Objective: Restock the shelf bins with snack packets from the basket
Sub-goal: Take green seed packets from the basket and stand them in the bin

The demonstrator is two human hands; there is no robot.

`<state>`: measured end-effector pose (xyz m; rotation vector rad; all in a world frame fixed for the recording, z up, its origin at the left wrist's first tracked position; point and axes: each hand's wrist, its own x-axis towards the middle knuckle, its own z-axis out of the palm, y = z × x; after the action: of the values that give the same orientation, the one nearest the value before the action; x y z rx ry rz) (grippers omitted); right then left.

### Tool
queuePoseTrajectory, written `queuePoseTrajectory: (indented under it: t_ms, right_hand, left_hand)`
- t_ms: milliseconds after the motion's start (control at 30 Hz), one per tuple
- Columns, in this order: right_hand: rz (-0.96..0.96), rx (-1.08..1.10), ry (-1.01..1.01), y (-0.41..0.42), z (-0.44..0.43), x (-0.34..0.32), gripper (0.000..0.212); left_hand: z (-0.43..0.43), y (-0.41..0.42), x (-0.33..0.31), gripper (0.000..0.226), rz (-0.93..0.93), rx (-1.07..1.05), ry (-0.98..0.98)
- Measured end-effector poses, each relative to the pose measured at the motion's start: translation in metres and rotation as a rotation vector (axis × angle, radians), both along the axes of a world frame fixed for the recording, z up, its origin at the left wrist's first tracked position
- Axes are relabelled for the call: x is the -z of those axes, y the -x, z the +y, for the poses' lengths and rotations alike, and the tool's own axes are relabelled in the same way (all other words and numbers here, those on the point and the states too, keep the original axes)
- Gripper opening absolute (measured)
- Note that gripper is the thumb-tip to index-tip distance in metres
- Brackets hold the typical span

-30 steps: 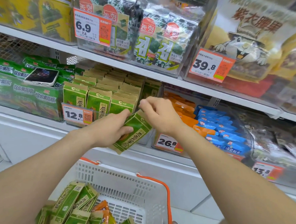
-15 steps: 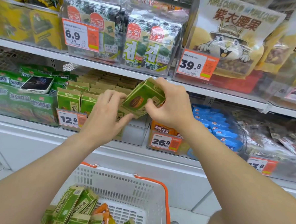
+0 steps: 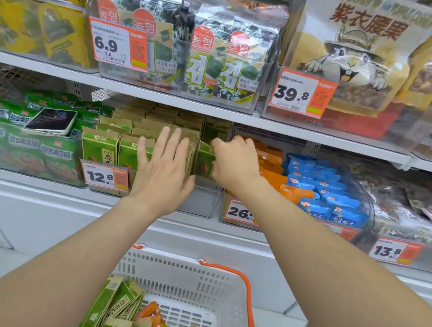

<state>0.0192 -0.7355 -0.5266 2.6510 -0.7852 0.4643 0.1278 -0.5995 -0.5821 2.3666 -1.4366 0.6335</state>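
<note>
The green packet (image 3: 205,162) stands upright at the right end of the clear bin (image 3: 203,202) on the lower shelf, pinched near its top edge by my right hand (image 3: 235,164), fingers curled round it. My left hand (image 3: 163,170) lies flat, fingers straight and spread, pressing against the row of matching green-and-kraft packets (image 3: 126,143) just to its left. On that bin's front hangs an orange price tag reading 12.8 (image 3: 105,177). The neighbouring bin to the right holds orange packets (image 3: 272,171) and blue packets (image 3: 321,194), with a tag that starts 26 (image 3: 240,212), its last digit hidden by my forearm. To the left, green bags (image 3: 30,146) carry a phone (image 3: 50,121) on top. Above, seaweed packs (image 3: 215,58) in Korean lettering sit behind a 6.9 tag (image 3: 117,44), beside a cashew bag marked 紫衣腰果 (image 3: 366,53) priced 39.8. Below my arms, the white basket (image 3: 191,282) with its orange handle holds more green packets (image 3: 112,305) and what look like orange ones.
</note>
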Motion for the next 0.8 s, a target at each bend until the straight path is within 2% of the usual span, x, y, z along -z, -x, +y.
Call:
queuePoseTrajectory:
  t_ms: [133, 267, 367, 500, 567, 700, 800]
  right_hand:
    - [0.004, 0.165, -0.077, -0.025, -0.013, -0.004, 0.031]
    - [0.063, 0.283, -0.114, -0.051, -0.029, -0.006, 0.042]
    - [0.114, 0.336, -0.061, -0.066, -0.039, -0.007, 0.046]
    - [0.124, 0.357, 0.086, -0.082, -0.043, -0.002, 0.074]
    - [0.108, 0.313, 0.124, -0.083, -0.039, -0.001, 0.066]
    - [0.137, 0.143, 0.172, -0.076, -0.031, -0.003, 0.031]
    - [0.197, 0.068, 0.176, -0.071, -0.027, 0.003, 0.026]
  left_hand:
    - [-0.005, -0.008, 0.004, 0.081, -0.042, -0.006, -0.023]
    - [-0.007, -0.013, 0.002, 0.081, -0.067, 0.002, -0.032]
    - [-0.007, -0.012, 0.002, 0.081, -0.057, 0.005, -0.025]
    - [-0.009, -0.012, 0.002, 0.081, -0.051, 0.001, -0.025]
    - [-0.009, -0.012, 0.002, 0.081, -0.049, 0.002, -0.029]
    - [-0.007, -0.012, 0.001, 0.08, -0.045, 0.012, -0.034]
    - [-0.006, -0.013, 0.001, 0.081, -0.047, 0.011, -0.041]
